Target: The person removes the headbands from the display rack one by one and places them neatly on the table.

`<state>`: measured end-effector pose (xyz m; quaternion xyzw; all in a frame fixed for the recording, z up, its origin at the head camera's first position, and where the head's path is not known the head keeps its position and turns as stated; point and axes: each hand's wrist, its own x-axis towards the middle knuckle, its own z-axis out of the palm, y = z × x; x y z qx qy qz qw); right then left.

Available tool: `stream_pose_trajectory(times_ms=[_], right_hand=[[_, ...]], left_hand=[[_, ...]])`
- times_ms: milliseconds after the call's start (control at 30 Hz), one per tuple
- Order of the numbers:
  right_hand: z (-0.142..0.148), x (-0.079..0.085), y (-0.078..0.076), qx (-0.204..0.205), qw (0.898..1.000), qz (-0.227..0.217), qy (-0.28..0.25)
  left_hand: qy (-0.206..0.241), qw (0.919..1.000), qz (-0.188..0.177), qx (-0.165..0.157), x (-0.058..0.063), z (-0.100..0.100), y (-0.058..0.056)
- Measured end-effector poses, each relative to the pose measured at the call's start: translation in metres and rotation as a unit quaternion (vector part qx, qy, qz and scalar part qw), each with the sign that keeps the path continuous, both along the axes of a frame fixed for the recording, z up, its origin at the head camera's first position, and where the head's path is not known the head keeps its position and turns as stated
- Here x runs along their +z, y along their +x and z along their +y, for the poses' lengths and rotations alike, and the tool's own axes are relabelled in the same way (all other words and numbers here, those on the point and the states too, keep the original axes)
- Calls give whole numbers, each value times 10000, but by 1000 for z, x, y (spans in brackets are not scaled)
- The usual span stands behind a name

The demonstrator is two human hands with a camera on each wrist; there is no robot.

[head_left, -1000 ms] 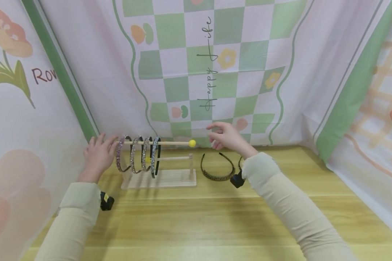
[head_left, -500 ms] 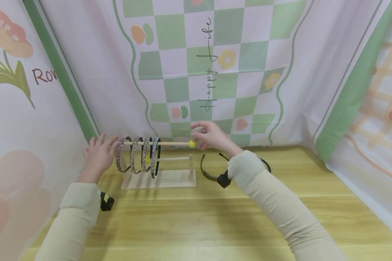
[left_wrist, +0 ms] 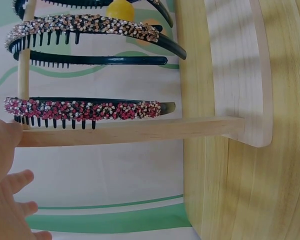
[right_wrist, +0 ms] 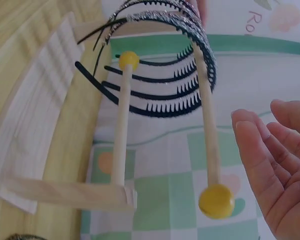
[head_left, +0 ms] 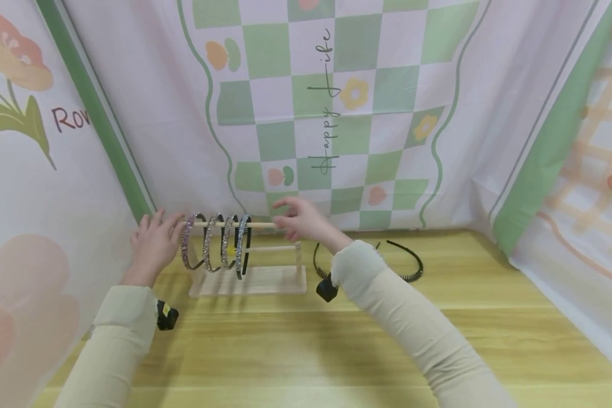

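Several glittery toothed headbands (head_left: 241,249) hang side by side on the upper rod (right_wrist: 210,145) of a wooden stand (head_left: 275,280). The one at the left end is a pink-studded headband (left_wrist: 85,108), close against the stand's upright. My left hand (head_left: 155,246) rests by the top of that upright, its other fingers spread. Around the rod's free end my right hand (head_left: 306,222) hovers with loosely bent fingers, hiding the yellow ball from the head view. In the right wrist view this yellow ball (right_wrist: 216,201) shows, and the right hand's fingers are apart from the rod, holding nothing.
A lower rod (right_wrist: 121,125) with its own yellow ball (right_wrist: 129,60) runs beneath the upper one. On the wooden table (head_left: 265,351), two dark headbands lie right of the stand; one headband (head_left: 413,266) is partly behind my right sleeve. A checkered curtain (head_left: 311,113) stands behind.
My right hand has moved left, from beyond the rod's ball to over its free end. My left hand and the hanging headbands have stayed in place.
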<state>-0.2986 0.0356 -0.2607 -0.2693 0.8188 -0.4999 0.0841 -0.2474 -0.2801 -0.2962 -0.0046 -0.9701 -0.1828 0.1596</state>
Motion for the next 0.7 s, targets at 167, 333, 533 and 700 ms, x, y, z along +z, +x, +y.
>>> stream_pose_trajectory(times_ms=[167,333,533,700], right_hand=[[-11,-2,2,82,9999,-63,-66],[-20,-4,4,131,9997,-135,-145],[-30,-8,5,147,9995,-231,-160],[-39,-15,5,141,9985,-436,-309]], left_hand=[[-7,10000,-24,12,0,0,0],[-29,10000,-6,12,1,0,1],[-33,10000,-4,-10,0,1,1],[-46,10000,3,2,0,1,0]])
